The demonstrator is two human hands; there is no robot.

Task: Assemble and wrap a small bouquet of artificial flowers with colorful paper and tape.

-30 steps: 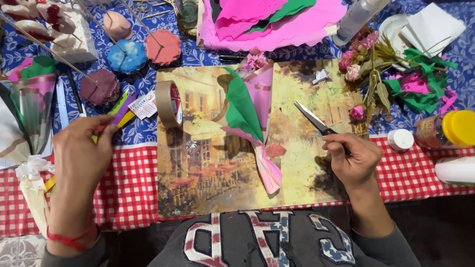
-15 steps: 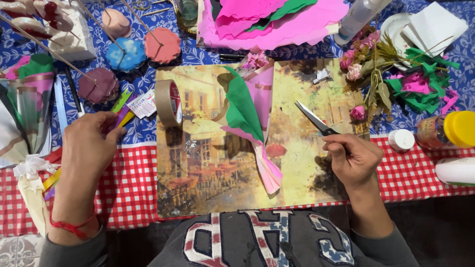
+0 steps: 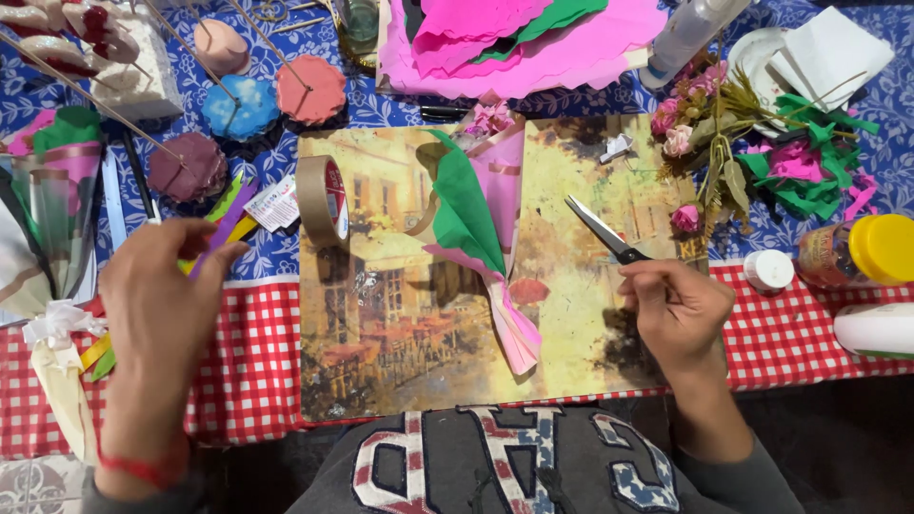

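My right hand (image 3: pixel 678 309) grips a pair of black-handled scissors (image 3: pixel 602 228), blades pointing up and left over a picture placemat (image 3: pixel 381 314). A cone of green and pink paper (image 3: pixel 486 238) lies on the placemat between my hands. My left hand (image 3: pixel 162 305) rests at the placemat's left edge, fingers pinching several coloured ribbon strips (image 3: pixel 228 214) in purple, green and yellow. A roll of brown tape (image 3: pixel 322 200) stands on edge just right of those strips.
Sheets of pink and green paper (image 3: pixel 514 38) lie at the back. Round coloured pieces on sticks (image 3: pixel 248 105) sit back left. Dried flowers (image 3: pixel 700 133) and green scraps (image 3: pixel 809 157) lie at right, with a yellow-capped jar (image 3: pixel 857 252) and white bottle (image 3: pixel 876 328).
My left hand has shifted slightly right and up along the ribbon strips. The right hand with the scissors has stayed put.
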